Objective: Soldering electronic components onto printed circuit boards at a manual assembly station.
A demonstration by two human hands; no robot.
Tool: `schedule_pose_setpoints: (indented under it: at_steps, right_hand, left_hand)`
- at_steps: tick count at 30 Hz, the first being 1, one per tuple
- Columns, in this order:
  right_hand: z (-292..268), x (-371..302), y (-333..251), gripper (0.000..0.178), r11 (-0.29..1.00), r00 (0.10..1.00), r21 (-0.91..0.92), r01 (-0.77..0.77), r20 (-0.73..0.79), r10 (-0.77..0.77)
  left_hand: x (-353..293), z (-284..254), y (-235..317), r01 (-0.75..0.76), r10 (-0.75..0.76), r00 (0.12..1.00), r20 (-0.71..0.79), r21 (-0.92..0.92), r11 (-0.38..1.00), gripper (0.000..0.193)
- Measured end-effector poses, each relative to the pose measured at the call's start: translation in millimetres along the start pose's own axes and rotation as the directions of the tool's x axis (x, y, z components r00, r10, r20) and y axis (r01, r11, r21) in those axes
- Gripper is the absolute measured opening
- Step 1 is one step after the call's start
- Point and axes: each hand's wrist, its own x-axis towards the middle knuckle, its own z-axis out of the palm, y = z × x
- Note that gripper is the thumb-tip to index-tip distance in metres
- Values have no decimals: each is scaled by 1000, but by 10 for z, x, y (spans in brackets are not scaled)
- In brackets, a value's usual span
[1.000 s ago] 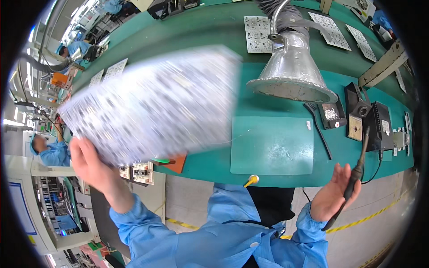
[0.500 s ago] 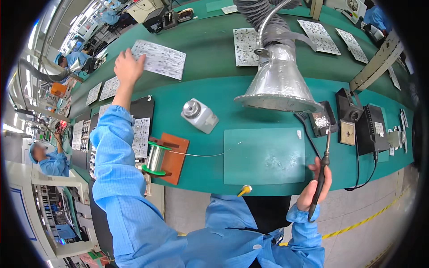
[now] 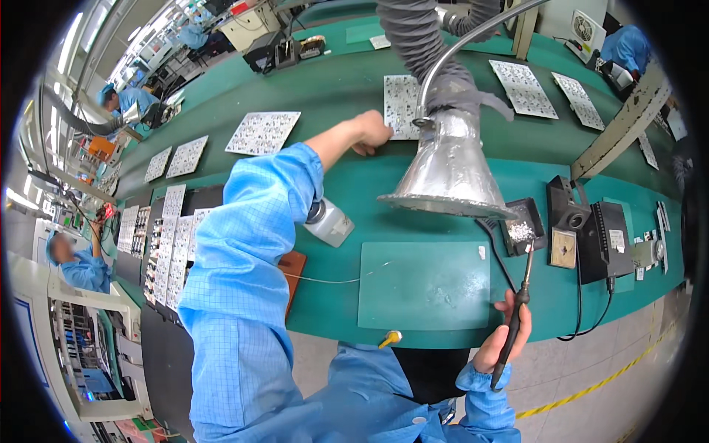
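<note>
Currently the left hand [image 3: 371,133] meets a white, rectangular, component-dotted circuit board [image 3: 399,102] at upper centre, pinch unclear; the right hand [image 3: 490,350], lower right, grasps a slim, black-handled soldering iron [image 3: 510,331]; edge-only contact, iron kept clear, seems wisest.

Before me: light-blue smock [image 3: 340,413], its creased left sleeve [image 3: 235,325] crossed by a fine darker grid, its right sleeve [image 3: 487,410] gathered at the cuff [image 3: 474,377]; a pale round button [image 3: 419,420] and black cloth [image 3: 432,374] toward five o'clock. Left hand [image 3: 369,133] and right hand [image 3: 506,336]: bare.
</note>
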Motion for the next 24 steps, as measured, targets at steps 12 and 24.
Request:
schedule_pose_setpoints:
  at_steps: [12,24]
  right_hand:
    - [-34,4,9,52,998,997,-20,-60,43,61]
    - [-26,25,-36,47,996,997,46,80,-5,-79]
  left_hand:
    - [-437,-842,-285,-232,214,967,-138,-824,517,24]
    - [-2676,-824,-1145,-696,237,712,-661,-708,117,12]
